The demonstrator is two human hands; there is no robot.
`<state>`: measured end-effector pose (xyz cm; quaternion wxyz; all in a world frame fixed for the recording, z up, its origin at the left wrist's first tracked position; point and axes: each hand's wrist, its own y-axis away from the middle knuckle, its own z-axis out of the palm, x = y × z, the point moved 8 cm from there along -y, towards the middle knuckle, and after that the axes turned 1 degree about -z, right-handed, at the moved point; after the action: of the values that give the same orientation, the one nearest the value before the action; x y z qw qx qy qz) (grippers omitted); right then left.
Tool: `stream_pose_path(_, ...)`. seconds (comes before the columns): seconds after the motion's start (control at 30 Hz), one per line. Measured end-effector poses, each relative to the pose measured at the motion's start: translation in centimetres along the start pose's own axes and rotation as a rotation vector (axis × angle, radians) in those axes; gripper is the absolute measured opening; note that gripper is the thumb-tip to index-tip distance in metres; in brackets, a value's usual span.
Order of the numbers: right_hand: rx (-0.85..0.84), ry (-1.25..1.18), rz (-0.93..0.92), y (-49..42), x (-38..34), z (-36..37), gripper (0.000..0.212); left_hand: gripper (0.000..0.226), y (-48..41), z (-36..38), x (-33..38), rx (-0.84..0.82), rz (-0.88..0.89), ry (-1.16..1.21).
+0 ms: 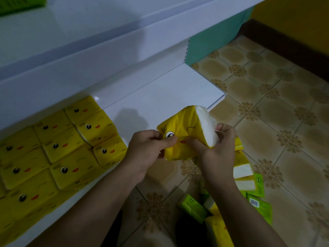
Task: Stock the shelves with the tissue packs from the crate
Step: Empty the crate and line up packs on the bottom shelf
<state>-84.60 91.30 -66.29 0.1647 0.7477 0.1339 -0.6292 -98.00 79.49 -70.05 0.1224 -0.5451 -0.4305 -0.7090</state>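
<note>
Both hands grip one yellow tissue pack (185,123): the left hand (146,150) pinches its left edge, and the right hand (218,148) curls round its white end. The pack is held tilted just off the front edge of the white bottom shelf (160,97), where stocked packs (58,152) lie in rows at left. A heap of loose packs (244,172), yellow and green, lies on the tiled floor (276,122).

Rows of tissue packs (58,148) lie side by side on the left part of the low shelf (160,90). A higher shelf (89,32) sits above and behind it. The left hand (146,150) and right hand (217,148) hold a single pack (185,129) between them, at the low shelf's front edge. Loose packs (249,184) lie on the floor (284,122), under the right arm.
</note>
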Motion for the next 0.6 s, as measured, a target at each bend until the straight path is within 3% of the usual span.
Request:
stream_pose_path(0.07,-0.010,-0.032,0.000,0.0,-0.2,-0.1,0.060,0.032,0.0,0.1,-0.2,-0.005,-0.029,-0.015)
stream_pose_path(0.17,-0.059,-0.124,0.007,0.1,-0.5,-0.1,0.061,0.076,0.3,0.8,-0.9,-0.123,-0.149,0.074)
stream_pose_path(0.3,-0.248,-0.196,0.087,0.7,0.3,1.6,0.065,0.058,1.0,2.5,0.6,-0.298,-0.082,0.187)
stream_pose_path(0.4,-0.357,-0.190,0.184,0.7,0.9,2.2,0.060,0.060,0.4,1.7,1.6,-0.237,0.032,0.150)
stream_pose_path(0.5,-0.265,-0.070,0.200,0.0,1.4,1.4,0.063,0.055,0.0,1.2,1.9,-0.150,0.157,-0.088)
stream_pose_path(0.6,-0.163,0.030,0.137,-0.4,1.0,1.0,0.062,0.072,0.1,1.8,0.9,-0.138,0.116,-0.135)
